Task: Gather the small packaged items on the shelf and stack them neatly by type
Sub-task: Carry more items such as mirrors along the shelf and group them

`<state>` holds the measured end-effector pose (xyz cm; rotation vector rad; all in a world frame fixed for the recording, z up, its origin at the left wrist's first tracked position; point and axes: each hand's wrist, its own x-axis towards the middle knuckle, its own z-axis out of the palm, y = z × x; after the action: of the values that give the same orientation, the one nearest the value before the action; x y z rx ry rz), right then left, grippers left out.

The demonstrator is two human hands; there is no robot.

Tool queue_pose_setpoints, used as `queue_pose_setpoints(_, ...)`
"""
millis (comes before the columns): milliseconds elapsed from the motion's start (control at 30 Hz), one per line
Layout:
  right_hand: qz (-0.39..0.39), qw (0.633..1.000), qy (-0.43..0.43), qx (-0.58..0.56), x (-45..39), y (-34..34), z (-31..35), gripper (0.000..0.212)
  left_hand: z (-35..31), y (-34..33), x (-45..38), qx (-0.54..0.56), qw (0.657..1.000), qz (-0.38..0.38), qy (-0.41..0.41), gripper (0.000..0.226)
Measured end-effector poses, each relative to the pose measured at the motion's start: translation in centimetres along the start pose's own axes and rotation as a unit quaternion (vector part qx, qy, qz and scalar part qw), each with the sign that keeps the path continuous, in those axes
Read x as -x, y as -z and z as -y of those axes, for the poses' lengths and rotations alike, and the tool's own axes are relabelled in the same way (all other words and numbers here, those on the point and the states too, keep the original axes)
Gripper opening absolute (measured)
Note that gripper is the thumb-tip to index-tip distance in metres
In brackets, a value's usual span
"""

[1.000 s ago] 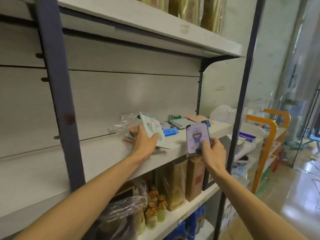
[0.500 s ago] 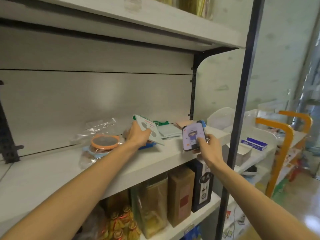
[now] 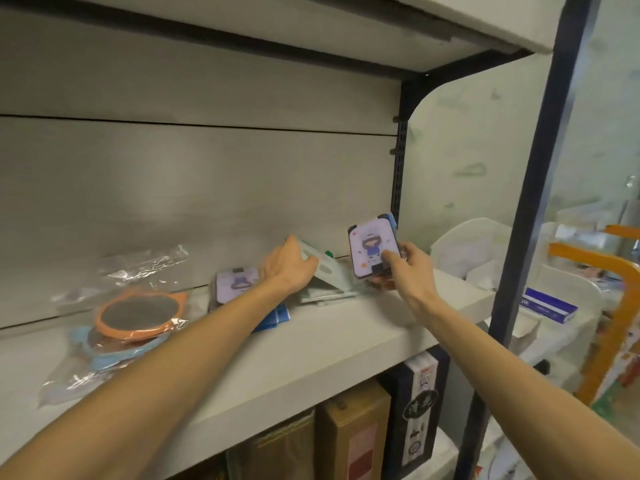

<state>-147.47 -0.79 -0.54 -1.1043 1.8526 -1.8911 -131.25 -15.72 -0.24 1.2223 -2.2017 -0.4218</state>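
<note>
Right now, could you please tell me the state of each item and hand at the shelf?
left hand: grips the pale card pack, tilted up over a flat one
right hand: holds the cartoon card upright
second cartoon card: lying flat on the shelf
orange round item: bagged, stacked on a blue one
blue packet: flat, partly hidden by the forearm

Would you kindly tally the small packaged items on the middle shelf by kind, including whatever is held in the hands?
Purple cartoon-print packs: 2, one in the right hand, one lying on the shelf.
Pale green card packs: 2, one tilted in the left hand, one flat beneath it.
Round bagged items: 2, orange on blue.
Blue packs: 1.
Total: 7 visible.
</note>
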Motion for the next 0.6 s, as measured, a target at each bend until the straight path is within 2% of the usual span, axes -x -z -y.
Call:
queue_pose_setpoints(67,0.011,1.0,0.012,-0.004,-1.3,-1.2,-0.2,0.016,0.2,0.4,-0.5,-0.124,0.991,-0.038,-0.041,0.032)
queue_pose_setpoints(133,0.009,0.999,0.036,0.019,-2.2,-2.5,-0.4,0.012,0.3,1.4,-0.8,-0.19,0.977,-0.076,-0.055,0.036)
queue_pose_setpoints(267,0.013,0.997,0.069,0.034,-3.4,-6.0,-0.2,0.007,2.5,4.2,-1.0,-0.235,0.968,-0.092,-0.014,0.039)
queue_pose_setpoints(400,0.067,0.991,0.119,0.002,-1.5,-10.2,0.6,0.027,4.9,7.0,0.7,-0.267,0.957,-0.109,0.008,0.035)
queue_pose_setpoints(500,0.102,0.987,0.123,0.021,0.4,-13.2,0.4,0.04,5.9,8.4,2.8,-0.279,0.954,-0.11,0.018,0.035)
queue_pose_setpoints(600,0.128,0.981,0.131,0.069,2.0,-15.4,-0.2,0.032,6.6,9.1,5.2,-0.316,0.943,-0.106,0.01,0.037)
